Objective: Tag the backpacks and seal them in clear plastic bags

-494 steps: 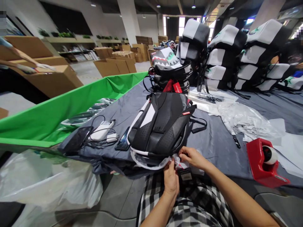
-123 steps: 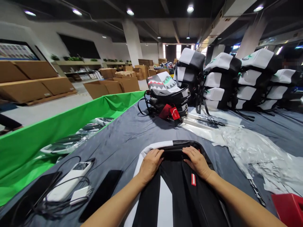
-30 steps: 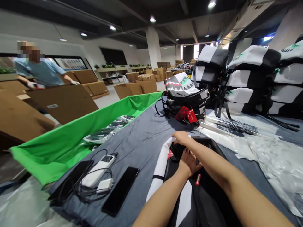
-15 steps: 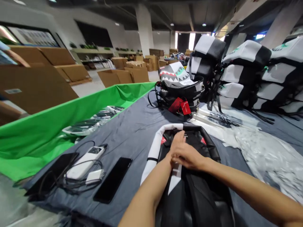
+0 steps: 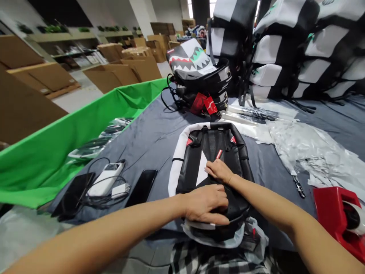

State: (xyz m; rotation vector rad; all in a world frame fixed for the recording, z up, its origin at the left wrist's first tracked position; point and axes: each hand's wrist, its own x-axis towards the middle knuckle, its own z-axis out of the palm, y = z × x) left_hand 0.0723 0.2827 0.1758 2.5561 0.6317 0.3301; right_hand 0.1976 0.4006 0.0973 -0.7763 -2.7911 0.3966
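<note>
A black and white backpack (image 5: 245, 152) lies on the table in front of me, its padded back and straps facing up. My right hand (image 5: 219, 171) is closed on the middle of it, on what looks like a shoulder strap, just below a small red label (image 5: 219, 153). At the end nearer me, my left hand (image 5: 207, 205) grips the backpack, fingers curled over it and thumb along the edge. A clear plastic bag (image 5: 236, 240) is bunched around that near end. What lies under both palms is hidden.
Backpacks (image 5: 196, 61) with red tags stand ahead, and stacked ones (image 5: 268, 49) fill the back right. Plastic bags (image 5: 308, 144) and a red tape dispenser (image 5: 330, 213) lie right. Left are a phone (image 5: 142, 186), a white power bank (image 5: 105, 179) with cables, and green cloth (image 5: 94, 114).
Both hands were together near the backpack's far end. They have come towards me and apart, the left to the near end, the right to the middle. The view has tilted down.
</note>
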